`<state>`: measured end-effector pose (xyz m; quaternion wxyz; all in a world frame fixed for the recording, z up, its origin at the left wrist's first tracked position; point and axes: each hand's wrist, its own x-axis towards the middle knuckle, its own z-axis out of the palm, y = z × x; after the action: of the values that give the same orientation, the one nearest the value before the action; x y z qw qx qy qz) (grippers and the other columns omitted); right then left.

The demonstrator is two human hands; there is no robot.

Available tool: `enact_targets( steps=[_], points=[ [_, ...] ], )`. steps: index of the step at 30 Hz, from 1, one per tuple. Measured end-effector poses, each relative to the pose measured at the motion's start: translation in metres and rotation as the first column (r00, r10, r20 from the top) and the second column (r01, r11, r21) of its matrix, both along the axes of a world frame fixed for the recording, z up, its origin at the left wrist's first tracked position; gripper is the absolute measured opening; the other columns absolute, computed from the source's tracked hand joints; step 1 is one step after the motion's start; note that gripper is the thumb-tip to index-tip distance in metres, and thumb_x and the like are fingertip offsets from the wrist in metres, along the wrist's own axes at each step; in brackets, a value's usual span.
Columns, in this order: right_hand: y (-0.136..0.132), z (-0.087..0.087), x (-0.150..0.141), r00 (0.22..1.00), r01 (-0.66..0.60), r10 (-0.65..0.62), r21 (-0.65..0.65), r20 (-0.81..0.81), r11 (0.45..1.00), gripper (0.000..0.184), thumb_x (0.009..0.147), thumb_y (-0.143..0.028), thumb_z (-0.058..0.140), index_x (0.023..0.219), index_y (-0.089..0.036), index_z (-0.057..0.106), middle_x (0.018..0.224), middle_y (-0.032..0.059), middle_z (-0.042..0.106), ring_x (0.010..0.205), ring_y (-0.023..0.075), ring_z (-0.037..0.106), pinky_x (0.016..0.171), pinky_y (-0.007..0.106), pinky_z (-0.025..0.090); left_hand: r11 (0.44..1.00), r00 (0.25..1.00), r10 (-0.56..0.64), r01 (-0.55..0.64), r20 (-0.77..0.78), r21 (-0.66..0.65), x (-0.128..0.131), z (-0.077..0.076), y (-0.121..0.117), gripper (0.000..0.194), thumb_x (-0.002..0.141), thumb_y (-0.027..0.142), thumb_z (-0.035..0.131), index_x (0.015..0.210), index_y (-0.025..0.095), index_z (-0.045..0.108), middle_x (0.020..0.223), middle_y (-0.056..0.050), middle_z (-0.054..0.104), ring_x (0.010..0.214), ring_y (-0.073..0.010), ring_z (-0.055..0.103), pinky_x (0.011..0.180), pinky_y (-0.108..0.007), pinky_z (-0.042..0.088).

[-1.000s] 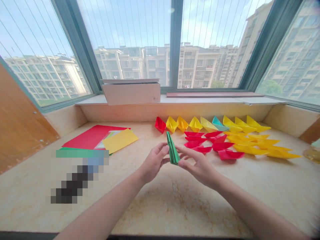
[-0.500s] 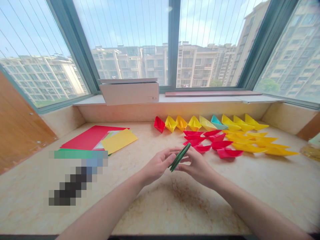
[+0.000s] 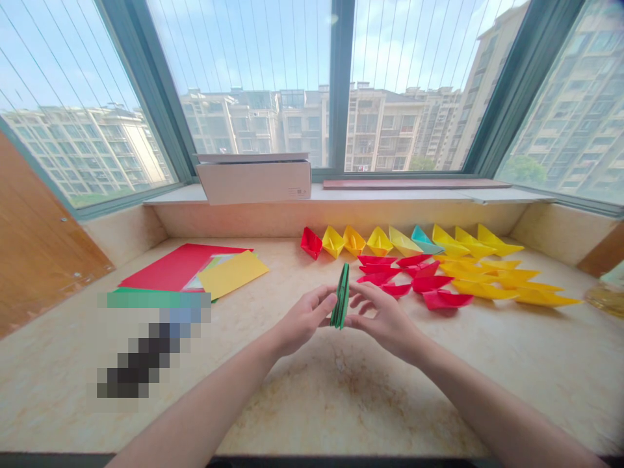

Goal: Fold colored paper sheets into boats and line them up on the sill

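A folded piece of green paper (image 3: pixel 342 298), several layers thick, stands on edge in the air between my hands above the countertop. My left hand (image 3: pixel 308 318) pinches its left side, thumb toward me. On the other side, the fingers and thumb of my right hand (image 3: pixel 383 318) hold its right edge, with some fingers curled behind it. Just beyond my right hand lie several flattened red paper boats (image 3: pixel 431 284). Farther back runs a row of opened paper boats, among them a red one (image 3: pixel 311 242) and a light blue one (image 3: pixel 426 240).
Several yellow paper boats (image 3: pixel 546 296) lie at right. Red sheets (image 3: pixel 166 266) and a yellow sheet (image 3: pixel 233 275) are stacked at left over green paper (image 3: pixel 146 299), near a pixelated dark patch. A white box (image 3: pixel 253 181) stands on the windowsill. A glass container (image 3: pixel 607 298) shows at the right edge.
The green paper tilted over to the right, then came back nearly upright, now showing its narrow layered edge. Both hands turned with it and kept close to the same place.
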<state>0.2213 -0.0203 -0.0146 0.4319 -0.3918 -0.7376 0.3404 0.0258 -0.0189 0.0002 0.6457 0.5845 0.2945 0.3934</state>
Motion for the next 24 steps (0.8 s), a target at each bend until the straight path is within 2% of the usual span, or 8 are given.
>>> enact_targets(
  steps=[5,9,11,14,19,24],
  points=[
    [-0.001,0.004,0.002,0.988,-0.121,0.105,-0.147,-0.111,0.982,0.054,0.077,-0.032,0.078,0.127,-0.024,0.059,0.111,0.0073,0.067,0.086,0.0200,0.067,0.073,0.035,0.056,1.000,1.000,-0.024,0.024,-0.001,0.002,-0.002,0.000,0.003,0.042,0.091,0.046,0.060,0.125,0.022,0.065,0.121,-0.012,0.067,0.098,-0.0231,0.066,0.079,-0.031,0.052],
    [-0.003,0.011,0.007,0.949,-0.269,0.207,-0.268,-0.239,0.925,0.053,0.078,-0.033,0.078,0.125,-0.023,0.056,0.098,0.0055,0.070,0.085,0.0213,0.069,0.074,0.036,0.056,0.999,0.999,-0.041,0.041,-0.006,-0.002,-0.004,0.003,0.005,0.042,0.090,0.046,0.061,0.123,0.021,0.065,0.121,-0.013,0.067,0.099,-0.0244,0.066,0.081,-0.033,0.053],
    [-0.004,0.014,0.010,0.927,-0.328,0.247,-0.291,-0.281,0.899,0.048,0.081,-0.035,0.075,0.124,-0.022,0.056,0.094,0.0049,0.070,0.086,0.0209,0.068,0.076,0.036,0.054,0.999,0.999,-0.051,0.051,-0.001,0.001,-0.005,0.004,0.005,0.042,0.090,0.045,0.062,0.122,0.019,0.066,0.116,-0.013,0.069,0.097,-0.0251,0.068,0.081,-0.035,0.053],
    [-0.005,0.018,0.012,0.897,-0.388,0.286,-0.291,-0.338,0.874,0.041,0.087,-0.039,0.069,0.122,-0.022,0.059,0.103,0.0067,0.068,0.086,0.0187,0.065,0.076,0.033,0.053,0.999,0.999,-0.044,0.044,0.008,0.008,-0.006,0.003,0.007,0.042,0.089,0.045,0.063,0.118,0.016,0.066,0.105,-0.013,0.072,0.088,-0.0240,0.069,0.079,-0.036,0.053],
    [-0.006,0.018,0.009,0.890,-0.394,0.282,-0.291,-0.359,0.872,0.038,0.090,-0.047,0.064,0.117,-0.020,0.063,0.102,0.0069,0.066,0.085,0.0179,0.062,0.074,0.030,0.052,0.999,0.999,-0.012,0.014,-0.044,0.045,-0.007,0.000,0.007,0.034,0.084,0.041,0.071,0.106,0.015,0.066,0.103,-0.012,0.072,0.092,-0.0242,0.069,0.082,-0.035,0.051],
    [-0.007,0.020,0.007,0.901,-0.359,0.243,-0.304,-0.358,0.882,0.033,0.084,-0.046,0.071,0.103,-0.019,0.066,0.098,0.0059,0.067,0.092,0.0214,0.062,0.084,0.035,0.052,0.997,0.991,-0.015,0.025,-0.132,0.075,-0.007,0.001,0.006,0.037,0.078,0.040,0.077,0.104,0.016,0.064,0.109,-0.011,0.069,0.104,-0.0283,0.065,0.087,-0.038,0.050]
  ],
)
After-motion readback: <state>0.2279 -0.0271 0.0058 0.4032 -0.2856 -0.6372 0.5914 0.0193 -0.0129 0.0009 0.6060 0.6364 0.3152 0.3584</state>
